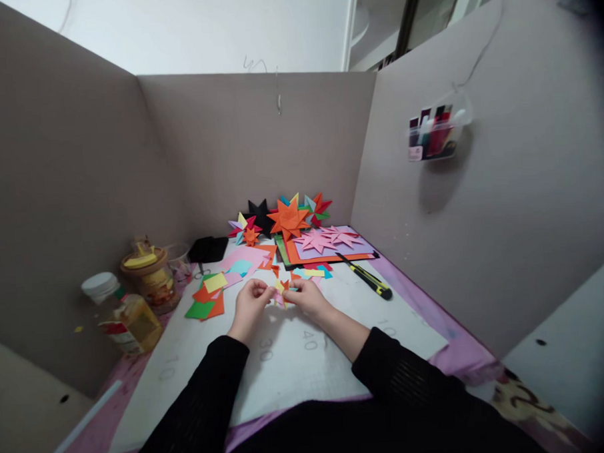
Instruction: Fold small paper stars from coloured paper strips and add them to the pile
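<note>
A small folded paper star (280, 287) in yellow, orange and pink is pinched between both hands above the white mat (293, 374). My left hand (251, 303) grips its left side with thumb and forefinger. From the right, my right hand (308, 298) holds the other side in a like pinch. The fingertips cover part of the star, so its full shape is hidden. Just beyond the hands lie small coloured paper pieces (314, 273). Left of them is a pile of green, orange and yellow paper squares (205, 304).
Finished paper stars (288, 218) lean against the back wall. Pink stars (315, 240) lie on coloured sheets. A yellow-and-black utility knife (369, 280) rests at right. At left stand a white-capped bottle (130, 321), a pot (151, 280) and a clear cup (178, 258). Panels enclose three sides.
</note>
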The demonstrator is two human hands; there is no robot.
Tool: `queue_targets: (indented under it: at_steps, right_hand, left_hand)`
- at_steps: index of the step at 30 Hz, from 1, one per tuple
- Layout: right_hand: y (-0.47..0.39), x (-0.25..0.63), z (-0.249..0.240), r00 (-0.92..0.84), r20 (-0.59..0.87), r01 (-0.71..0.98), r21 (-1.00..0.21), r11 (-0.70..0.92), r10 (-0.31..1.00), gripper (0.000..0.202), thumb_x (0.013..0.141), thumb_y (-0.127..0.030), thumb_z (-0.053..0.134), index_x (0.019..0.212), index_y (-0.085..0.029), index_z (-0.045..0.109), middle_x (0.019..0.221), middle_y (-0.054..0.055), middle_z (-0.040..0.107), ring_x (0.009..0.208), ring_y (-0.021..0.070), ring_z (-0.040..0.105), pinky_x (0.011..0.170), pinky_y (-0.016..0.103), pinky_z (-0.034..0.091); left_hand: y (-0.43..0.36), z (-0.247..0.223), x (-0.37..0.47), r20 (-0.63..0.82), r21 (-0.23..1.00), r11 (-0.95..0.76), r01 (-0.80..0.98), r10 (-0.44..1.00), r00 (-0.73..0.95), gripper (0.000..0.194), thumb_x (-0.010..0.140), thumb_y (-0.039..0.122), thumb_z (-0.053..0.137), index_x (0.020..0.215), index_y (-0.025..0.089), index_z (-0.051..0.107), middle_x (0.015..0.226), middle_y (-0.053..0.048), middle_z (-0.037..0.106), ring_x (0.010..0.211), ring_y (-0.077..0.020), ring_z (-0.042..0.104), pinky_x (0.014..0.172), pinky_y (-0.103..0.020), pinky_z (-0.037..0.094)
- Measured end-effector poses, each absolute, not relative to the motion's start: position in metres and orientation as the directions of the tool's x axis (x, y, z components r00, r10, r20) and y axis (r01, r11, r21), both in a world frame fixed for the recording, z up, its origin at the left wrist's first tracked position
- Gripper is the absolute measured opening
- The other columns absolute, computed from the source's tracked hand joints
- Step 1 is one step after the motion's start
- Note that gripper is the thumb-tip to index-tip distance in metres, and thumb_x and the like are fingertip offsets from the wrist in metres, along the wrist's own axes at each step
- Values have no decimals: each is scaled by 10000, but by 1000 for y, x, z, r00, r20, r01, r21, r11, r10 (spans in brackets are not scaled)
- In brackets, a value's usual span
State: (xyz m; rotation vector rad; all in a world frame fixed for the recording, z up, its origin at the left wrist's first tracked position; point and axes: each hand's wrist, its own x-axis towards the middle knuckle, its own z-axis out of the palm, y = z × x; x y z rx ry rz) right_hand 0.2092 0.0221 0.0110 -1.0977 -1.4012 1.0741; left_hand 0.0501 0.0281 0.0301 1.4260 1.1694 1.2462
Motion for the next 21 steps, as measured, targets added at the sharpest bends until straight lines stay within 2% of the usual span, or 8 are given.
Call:
queue_targets:
  at_steps: [7, 15, 21]
  right_hand:
    - [24, 210, 11, -34, 224, 104, -968, 227, 974, 163, 642, -272, 575, 554, -156, 501, 524, -49, 422, 516, 83, 366, 515, 205, 295]
    - [23, 210, 11, -47, 211, 83, -973, 214, 976, 132, 630, -257, 577, 570, -153, 520, 542, -47, 430, 523, 86, 374, 507, 207, 283]
    - [23, 209, 11, -46, 215, 80, -973, 218, 976, 158, 628, -266, 583, 551, -151, 507, 525, -52, 408, 512, 78, 348, 492, 199, 263]
  left_hand:
    - [24, 35, 53, 122, 991, -125, 38, 990, 72, 424, 584, 349, 730, 860, 177, 459, 598, 25, 627, 517, -103, 559, 492, -191, 421]
    - [25, 32, 54, 76, 992, -82, 97, 995, 64, 413, 582, 348, 726, 822, 192, 429, 524, 78, 545, 420, -67, 472, 428, -162, 343]
    - [24, 31, 55, 57, 996, -59, 71, 998, 38, 431, 577, 369, 731, 809, 200, 409, 555, 66, 571, 424, -67, 480, 423, -159, 338]
